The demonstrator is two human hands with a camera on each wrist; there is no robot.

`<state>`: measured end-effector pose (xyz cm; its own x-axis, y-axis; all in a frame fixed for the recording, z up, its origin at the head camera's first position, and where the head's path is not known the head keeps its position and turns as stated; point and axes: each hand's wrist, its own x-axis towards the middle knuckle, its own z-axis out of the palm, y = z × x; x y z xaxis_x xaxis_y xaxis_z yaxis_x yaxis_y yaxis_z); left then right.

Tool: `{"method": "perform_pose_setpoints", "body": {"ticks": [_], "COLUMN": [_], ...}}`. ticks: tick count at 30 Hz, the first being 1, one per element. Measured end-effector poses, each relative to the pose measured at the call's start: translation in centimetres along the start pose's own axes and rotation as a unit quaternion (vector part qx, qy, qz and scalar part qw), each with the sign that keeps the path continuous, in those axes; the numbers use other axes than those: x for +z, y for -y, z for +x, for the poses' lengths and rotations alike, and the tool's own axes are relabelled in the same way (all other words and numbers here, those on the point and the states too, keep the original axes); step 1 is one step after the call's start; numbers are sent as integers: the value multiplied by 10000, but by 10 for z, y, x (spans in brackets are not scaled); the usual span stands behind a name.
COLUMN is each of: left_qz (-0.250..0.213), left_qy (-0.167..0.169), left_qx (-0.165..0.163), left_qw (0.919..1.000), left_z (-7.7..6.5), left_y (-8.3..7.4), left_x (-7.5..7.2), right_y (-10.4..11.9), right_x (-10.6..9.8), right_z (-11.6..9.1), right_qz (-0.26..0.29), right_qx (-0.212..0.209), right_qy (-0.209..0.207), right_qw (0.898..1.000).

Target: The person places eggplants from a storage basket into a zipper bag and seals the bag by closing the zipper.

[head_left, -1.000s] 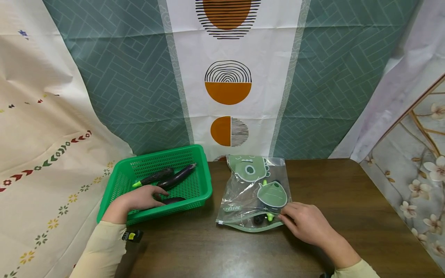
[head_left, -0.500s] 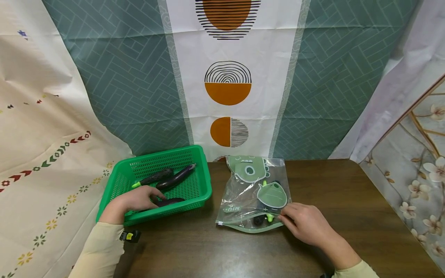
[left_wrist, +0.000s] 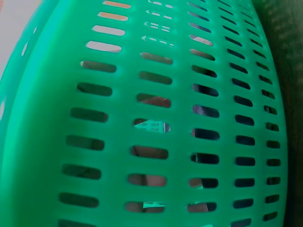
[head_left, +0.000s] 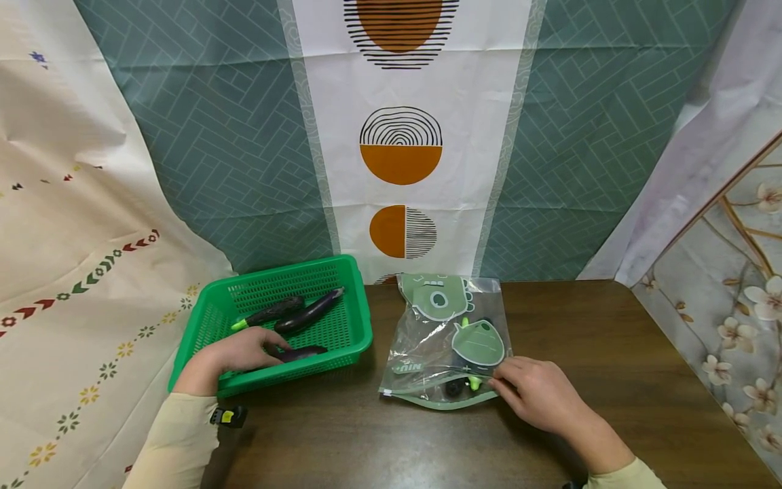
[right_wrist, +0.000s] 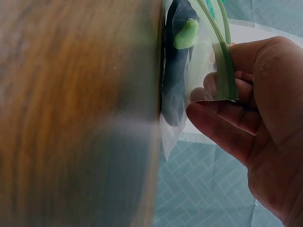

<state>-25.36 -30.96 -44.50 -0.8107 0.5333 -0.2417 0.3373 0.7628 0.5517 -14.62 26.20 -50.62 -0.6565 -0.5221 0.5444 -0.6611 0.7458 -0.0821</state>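
Observation:
Inside the green plastic basket [head_left: 364,319], my left hand [head_left: 244,348] reaches over the near wall and grips a purple eggplant [head_left: 305,352] at its left end. Behind it lie two more eggplants: a dark one [head_left: 277,310] with a bright green stem and a glossy one [head_left: 310,311]. In the left wrist view the slotted basket wall [left_wrist: 180,142] hides most of that hand. My right hand [head_left: 540,390] pinches the right edge of a clear zip bag [head_left: 421,339] at its mouth. Within the bag is a dark eggplant [right_wrist: 174,80] with a green stem, plus other dark produce.
Both the basket and the bag rest on a brown wooden table [head_left: 379,448]. A patterned cloth [head_left: 397,170] hangs behind it, with a cream cloth [head_left: 91,272] on the left and a floral one [head_left: 733,326] on the right. A small white slider [head_left: 387,392] sits at the bag's left corner.
My left hand has shifted slightly left and its fingers have closed on the near eggplant. That eggplant shows a slight shift. The right hand and the bag stay almost still.

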Motion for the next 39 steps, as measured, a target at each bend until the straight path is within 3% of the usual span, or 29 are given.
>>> {"method": "perform_pose_setpoints", "body": {"ticks": [11, 23, 39], "left_qz": [91, -277, -291], "left_qy": [-166, -606, -1293], "left_qx": [-11, -29, -61], "left_qw": [9998, 9978, 9912], "left_z": [2, 5, 10], "left_y": [-5, -11, -17], "left_x": [2, 3, 2], "right_y": [0, -1, -1], "right_x": [0, 1, 1], "right_z": [-1, -1, 0], "right_qz": [-39, -27, 34], "right_qx": [50, 18, 2], "right_qy": [39, -26, 21], "right_qw": [10000, 10000, 10000]}}
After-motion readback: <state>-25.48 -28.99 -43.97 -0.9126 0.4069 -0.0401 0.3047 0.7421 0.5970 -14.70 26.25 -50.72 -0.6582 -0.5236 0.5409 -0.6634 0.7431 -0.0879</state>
